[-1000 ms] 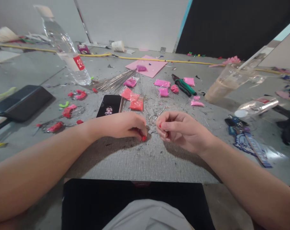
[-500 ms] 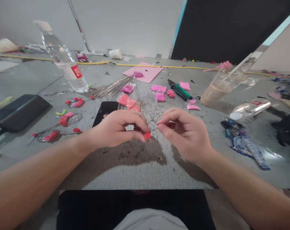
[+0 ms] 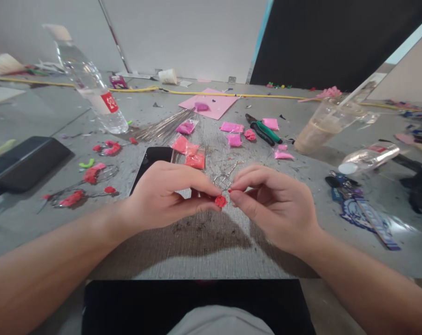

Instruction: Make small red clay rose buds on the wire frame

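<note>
My left hand (image 3: 165, 193) pinches a small red clay lump (image 3: 220, 201) between thumb and forefinger, a little above the grey table (image 3: 204, 246). My right hand (image 3: 270, 202) is closed in a pinch right beside it, its fingertips on a thin bent wire (image 3: 225, 177) that rises between the two hands. Both hands hover over the near middle of the table. Small bags of orange clay (image 3: 194, 157) and a black phone (image 3: 151, 158) lie just behind my left hand.
A water bottle (image 3: 92, 88) stands far left, with red clay-and-wire pieces (image 3: 92, 174) and a black case (image 3: 23, 160) nearer. Pink clay bags (image 3: 234, 132), green pliers (image 3: 263, 130), a pink sheet (image 3: 213, 102), a bundle of wires (image 3: 162, 128), a drink cup (image 3: 319, 128) and keys (image 3: 350, 195) lie around.
Both hands lifted off the table and came toward me. The left hand picked the red lump up from the table and now holds it at the wire.
</note>
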Demonstrator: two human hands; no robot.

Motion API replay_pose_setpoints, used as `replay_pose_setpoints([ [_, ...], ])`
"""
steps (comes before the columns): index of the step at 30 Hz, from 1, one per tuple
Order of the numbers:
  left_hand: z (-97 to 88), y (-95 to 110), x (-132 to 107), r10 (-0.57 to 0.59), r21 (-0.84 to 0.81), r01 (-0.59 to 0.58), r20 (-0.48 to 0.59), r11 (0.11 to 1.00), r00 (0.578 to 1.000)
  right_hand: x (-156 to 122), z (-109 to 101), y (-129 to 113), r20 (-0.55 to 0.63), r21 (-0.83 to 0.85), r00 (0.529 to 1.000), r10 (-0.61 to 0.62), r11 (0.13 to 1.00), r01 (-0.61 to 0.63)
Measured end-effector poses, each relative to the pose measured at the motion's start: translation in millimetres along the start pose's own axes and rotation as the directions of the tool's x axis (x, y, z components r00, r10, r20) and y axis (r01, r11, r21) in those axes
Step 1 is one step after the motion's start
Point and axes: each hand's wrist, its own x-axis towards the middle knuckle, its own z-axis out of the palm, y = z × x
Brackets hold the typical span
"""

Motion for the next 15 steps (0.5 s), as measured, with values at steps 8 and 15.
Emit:
replay_pose_setpoints([
  [8,0.1,0.4,1.7,0.003,-0.046,-0.003,-0.003,0.999,1.0,1.6,1.5,0.5,0.051,0.165,0.994,0.101,0.98,-0.108],
  [15,0.6,1.0,6.4,0.057,-0.075,-0.056,-0.001,0.996,0.998,1.7,1.7,3.8,0.071,0.257,0.993,0.09,0.961,-0.105],
])
